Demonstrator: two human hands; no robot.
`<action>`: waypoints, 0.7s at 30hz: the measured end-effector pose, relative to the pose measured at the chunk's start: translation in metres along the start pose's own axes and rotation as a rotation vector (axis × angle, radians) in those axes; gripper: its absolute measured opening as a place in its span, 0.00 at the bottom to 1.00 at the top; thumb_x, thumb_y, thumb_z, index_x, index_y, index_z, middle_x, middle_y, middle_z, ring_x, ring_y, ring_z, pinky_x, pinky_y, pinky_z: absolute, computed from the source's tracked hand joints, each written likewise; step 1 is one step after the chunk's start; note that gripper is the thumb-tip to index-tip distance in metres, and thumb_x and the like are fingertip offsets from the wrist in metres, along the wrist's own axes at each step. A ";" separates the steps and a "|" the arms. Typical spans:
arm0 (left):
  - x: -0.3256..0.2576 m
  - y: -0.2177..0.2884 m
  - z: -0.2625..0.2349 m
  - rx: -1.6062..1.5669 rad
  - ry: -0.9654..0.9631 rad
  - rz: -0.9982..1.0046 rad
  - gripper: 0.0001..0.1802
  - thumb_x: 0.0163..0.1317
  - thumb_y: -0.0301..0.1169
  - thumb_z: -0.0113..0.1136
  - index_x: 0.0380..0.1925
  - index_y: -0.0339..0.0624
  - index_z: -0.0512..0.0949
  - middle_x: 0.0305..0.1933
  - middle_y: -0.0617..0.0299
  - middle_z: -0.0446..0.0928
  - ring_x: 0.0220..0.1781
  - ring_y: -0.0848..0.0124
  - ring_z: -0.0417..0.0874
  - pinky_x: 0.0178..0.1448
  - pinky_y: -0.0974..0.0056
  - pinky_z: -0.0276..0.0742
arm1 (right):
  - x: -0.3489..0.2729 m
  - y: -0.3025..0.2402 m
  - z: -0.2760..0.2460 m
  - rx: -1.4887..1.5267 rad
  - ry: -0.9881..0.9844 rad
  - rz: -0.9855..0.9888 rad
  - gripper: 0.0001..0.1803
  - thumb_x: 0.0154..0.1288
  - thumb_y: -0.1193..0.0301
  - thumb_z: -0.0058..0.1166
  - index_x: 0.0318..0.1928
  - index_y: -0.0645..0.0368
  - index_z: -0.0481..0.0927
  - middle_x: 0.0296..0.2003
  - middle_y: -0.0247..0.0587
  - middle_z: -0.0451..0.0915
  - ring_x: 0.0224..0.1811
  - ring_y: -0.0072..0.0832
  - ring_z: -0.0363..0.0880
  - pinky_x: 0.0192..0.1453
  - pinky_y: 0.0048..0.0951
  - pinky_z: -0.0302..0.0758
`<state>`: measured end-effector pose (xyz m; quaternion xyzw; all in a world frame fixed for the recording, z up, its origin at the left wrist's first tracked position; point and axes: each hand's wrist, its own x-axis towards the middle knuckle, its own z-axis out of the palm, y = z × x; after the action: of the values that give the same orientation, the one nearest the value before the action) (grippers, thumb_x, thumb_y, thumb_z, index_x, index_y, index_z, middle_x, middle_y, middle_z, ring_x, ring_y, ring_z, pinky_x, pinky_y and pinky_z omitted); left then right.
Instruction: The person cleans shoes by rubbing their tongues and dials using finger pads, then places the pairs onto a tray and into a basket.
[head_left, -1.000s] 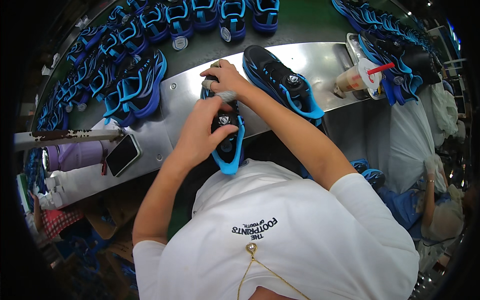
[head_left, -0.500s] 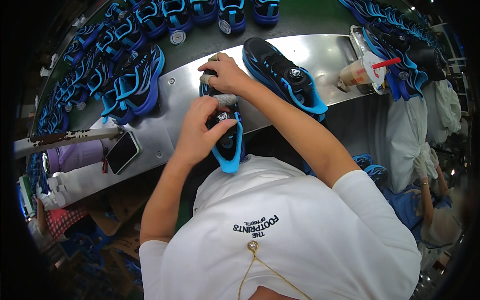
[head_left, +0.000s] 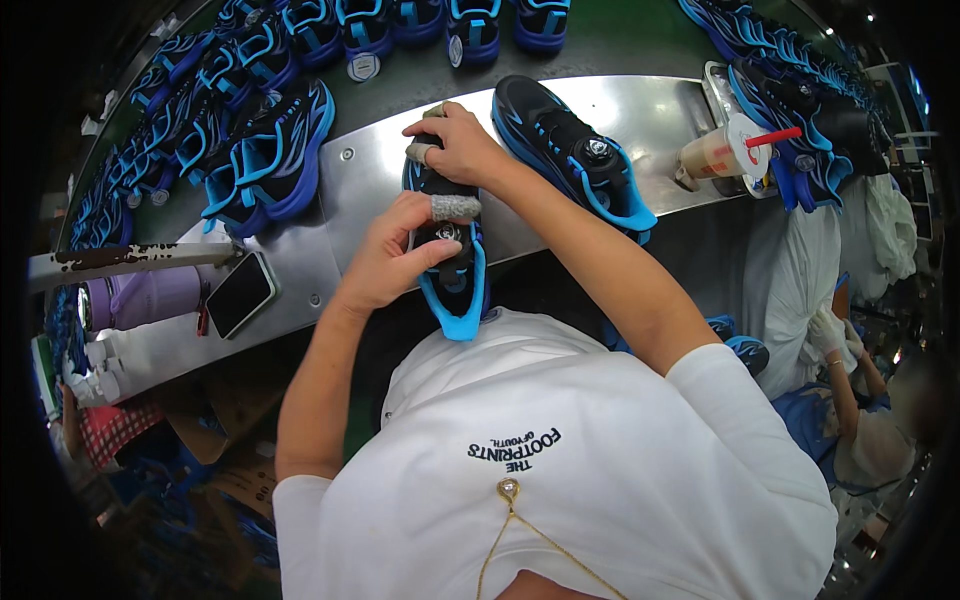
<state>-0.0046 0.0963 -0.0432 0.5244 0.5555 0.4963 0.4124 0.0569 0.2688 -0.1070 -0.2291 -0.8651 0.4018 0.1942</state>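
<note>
A black and blue sneaker (head_left: 461,326) lies at the near edge of the metal table, toe away from me and heel against my shirt. My left hand (head_left: 395,245) grips it around the middle, thumb and a grey-wrapped finger either side of the round dial on its tongue. Bent over the toe end is my right hand (head_left: 458,145), with cloth wraps on its fingers; it presses on the shoe's front and hides much of it. Just to the right, a matching sneaker (head_left: 560,140) rests on the metal, touched by neither hand.
Rows of similar sneakers (head_left: 285,150) stand on the green belt (head_left: 430,85) beyond. At right are a drink cup with a red straw (head_left: 722,150) and more shoes. A phone (head_left: 240,295) and a purple bottle (head_left: 160,297) lie left, beneath a metal bar (head_left: 130,262). Another person's gloved hands (head_left: 830,330) show far right.
My left thumb has shifted slightly left across the sneaker near the dial. Both hands stay on the shoe, and the whole view has tilted a little.
</note>
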 end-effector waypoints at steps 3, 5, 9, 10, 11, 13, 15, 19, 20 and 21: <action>0.004 0.021 -0.009 0.131 -0.101 0.011 0.16 0.53 0.29 0.63 0.43 0.37 0.79 0.39 0.57 0.75 0.45 0.64 0.73 0.50 0.64 0.69 | -0.004 -0.001 -0.007 -0.008 0.019 0.006 0.13 0.59 0.64 0.58 0.44 0.49 0.84 0.45 0.48 0.74 0.52 0.42 0.70 0.58 0.36 0.69; -0.009 0.019 -0.002 0.401 0.100 0.053 0.14 0.56 0.30 0.61 0.43 0.39 0.79 0.38 0.60 0.77 0.43 0.70 0.75 0.48 0.66 0.70 | -0.016 -0.015 -0.020 -0.120 0.252 -0.138 0.11 0.61 0.65 0.56 0.44 0.48 0.85 0.43 0.45 0.74 0.51 0.41 0.70 0.57 0.36 0.69; -0.065 0.028 0.007 -0.215 0.289 -0.430 0.14 0.65 0.34 0.56 0.44 0.35 0.78 0.38 0.59 0.79 0.34 0.75 0.78 0.35 0.73 0.72 | -0.058 -0.065 -0.083 0.133 -0.256 0.044 0.14 0.59 0.60 0.61 0.46 0.47 0.85 0.38 0.38 0.73 0.46 0.32 0.70 0.53 0.30 0.69; -0.073 0.034 0.007 -0.514 0.190 -0.658 0.15 0.67 0.35 0.55 0.44 0.34 0.77 0.39 0.57 0.80 0.31 0.77 0.79 0.29 0.77 0.72 | -0.068 -0.070 -0.087 0.175 -0.335 -0.012 0.16 0.58 0.60 0.62 0.47 0.47 0.84 0.38 0.37 0.72 0.45 0.31 0.70 0.51 0.30 0.69; -0.072 0.047 0.022 -0.649 0.177 -0.692 0.17 0.69 0.37 0.53 0.46 0.31 0.75 0.43 0.55 0.80 0.36 0.76 0.81 0.25 0.78 0.72 | -0.076 -0.074 -0.089 0.215 -0.416 -0.068 0.18 0.56 0.61 0.64 0.48 0.47 0.84 0.39 0.37 0.71 0.44 0.30 0.70 0.50 0.29 0.70; -0.061 0.060 0.036 -0.865 0.302 -0.716 0.13 0.70 0.33 0.50 0.45 0.34 0.75 0.42 0.54 0.80 0.28 0.76 0.79 0.28 0.76 0.73 | -0.084 -0.081 -0.087 0.232 -0.468 -0.065 0.19 0.55 0.67 0.64 0.50 0.48 0.82 0.38 0.39 0.70 0.43 0.32 0.71 0.48 0.30 0.71; -0.059 0.051 0.049 -0.919 0.331 -0.701 0.13 0.70 0.33 0.49 0.47 0.34 0.74 0.42 0.54 0.80 0.30 0.75 0.80 0.30 0.76 0.74 | -0.088 -0.076 -0.073 0.090 -0.329 -0.208 0.18 0.55 0.75 0.62 0.48 0.49 0.83 0.37 0.41 0.69 0.43 0.36 0.71 0.48 0.31 0.72; -0.055 0.052 0.059 -0.971 0.408 -0.674 0.13 0.71 0.32 0.47 0.49 0.35 0.71 0.44 0.56 0.77 0.38 0.71 0.82 0.33 0.73 0.78 | -0.113 -0.086 -0.045 0.095 0.062 -0.138 0.14 0.53 0.73 0.64 0.42 0.51 0.84 0.34 0.40 0.69 0.36 0.35 0.73 0.39 0.31 0.73; -0.054 0.051 0.060 -0.969 0.405 -0.672 0.13 0.71 0.32 0.47 0.49 0.35 0.71 0.44 0.56 0.77 0.38 0.71 0.82 0.33 0.73 0.78 | -0.112 -0.087 -0.046 0.094 0.065 -0.139 0.14 0.53 0.73 0.64 0.42 0.51 0.84 0.34 0.40 0.69 0.36 0.35 0.73 0.39 0.31 0.73; -0.051 0.050 0.060 -0.972 0.388 -0.638 0.13 0.72 0.32 0.46 0.49 0.35 0.71 0.45 0.56 0.77 0.40 0.70 0.82 0.34 0.73 0.78 | -0.110 -0.088 -0.048 0.047 0.066 -0.101 0.14 0.52 0.71 0.65 0.42 0.51 0.84 0.33 0.40 0.69 0.34 0.34 0.73 0.38 0.31 0.73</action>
<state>0.0683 0.0502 -0.0070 -0.0157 0.4602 0.6314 0.6240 0.1507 0.1874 -0.0258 -0.1935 -0.8590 0.4039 0.2480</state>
